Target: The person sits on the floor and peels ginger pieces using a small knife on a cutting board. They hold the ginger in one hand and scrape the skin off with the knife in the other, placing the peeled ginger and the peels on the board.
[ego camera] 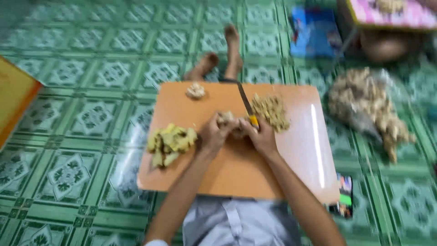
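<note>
At the centre of the frame the person's left hand [213, 135] and right hand [263, 136] meet over a flat orange rectangular cutting board [236, 173] that rests across the lap. The left hand is curled around a knobbly beige piece of ginger root [227, 119], which sits just above its fingertips and between the two hands. The right hand is closed on the yellow handle of a dark-bladed knife [246, 105], whose blade runs up and away toward the top of the board. Left of the left hand lies a heap of pale yellow peeled ginger chunks [170, 142]. Just above the right hand sits a pile of brownish ginger peelings [271, 110]. A small single ginger lump [195, 91] lies near the board's upper edge. At the right of the frame, on the green patterned tile floor [73, 118], lies a large heap of unpeeled ginger [368, 105].
</note>
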